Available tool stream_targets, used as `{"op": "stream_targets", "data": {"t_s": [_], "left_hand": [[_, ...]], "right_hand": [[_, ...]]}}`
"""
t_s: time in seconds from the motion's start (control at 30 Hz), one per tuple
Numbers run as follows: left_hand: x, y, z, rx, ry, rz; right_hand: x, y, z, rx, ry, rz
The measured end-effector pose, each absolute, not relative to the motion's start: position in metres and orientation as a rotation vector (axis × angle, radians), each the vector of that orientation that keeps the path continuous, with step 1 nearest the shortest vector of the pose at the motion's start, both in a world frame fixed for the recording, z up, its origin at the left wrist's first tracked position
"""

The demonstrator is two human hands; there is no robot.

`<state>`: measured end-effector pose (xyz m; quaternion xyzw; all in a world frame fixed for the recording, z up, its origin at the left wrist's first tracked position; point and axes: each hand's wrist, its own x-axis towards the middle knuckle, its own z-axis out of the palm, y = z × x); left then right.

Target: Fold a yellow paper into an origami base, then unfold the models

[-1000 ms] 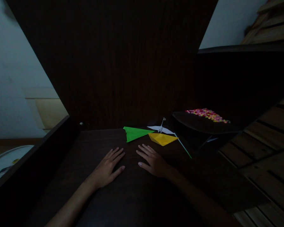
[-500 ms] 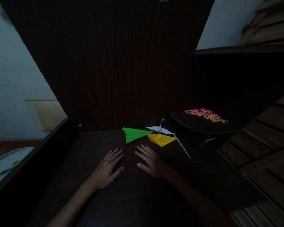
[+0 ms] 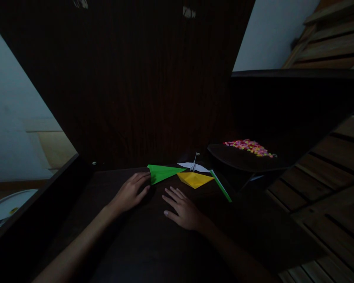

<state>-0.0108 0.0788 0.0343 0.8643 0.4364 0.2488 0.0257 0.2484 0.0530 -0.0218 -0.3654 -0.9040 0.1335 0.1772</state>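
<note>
My left hand [image 3: 131, 192] lies on the dark table [image 3: 153, 243] with its fingertips touching the near corner of a green folded paper plane [image 3: 162, 173]. It holds nothing. Flat on the table to the right rests my right hand [image 3: 183, 210], fingers spread, a little short of a yellow folded paper shape [image 3: 194, 179]. Behind the yellow shape stands a small white paper crane [image 3: 193, 165]. A thin green strip of paper [image 3: 221, 186] lies slanted at the yellow shape's right.
A dark dish [image 3: 242, 157] with a heap of small pink and yellow bits [image 3: 249, 146] stands at the right. A dark wooden panel rises behind the table. A raised dark edge [image 3: 47, 196] runs along the table's left side. Wooden slats show at the far right.
My left hand has slid forward from the table's middle to the green paper plane's corner. My right hand has stayed flat. The view has shifted slightly.
</note>
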Motion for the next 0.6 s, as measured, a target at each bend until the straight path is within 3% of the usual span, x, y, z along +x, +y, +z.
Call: {"op": "stream_targets", "data": {"t_s": [0.17, 0.6], "left_hand": [[0.035, 0.122, 0.049, 2.711, 1.39, 0.617], [0.086, 0.18, 0.026, 2.667, 1.476, 0.108]], "right_hand": [[0.248, 0.053, -0.021, -1.058, -2.551, 0.433], [0.25, 0.054, -0.018, -1.071, -2.575, 0.505]]}}
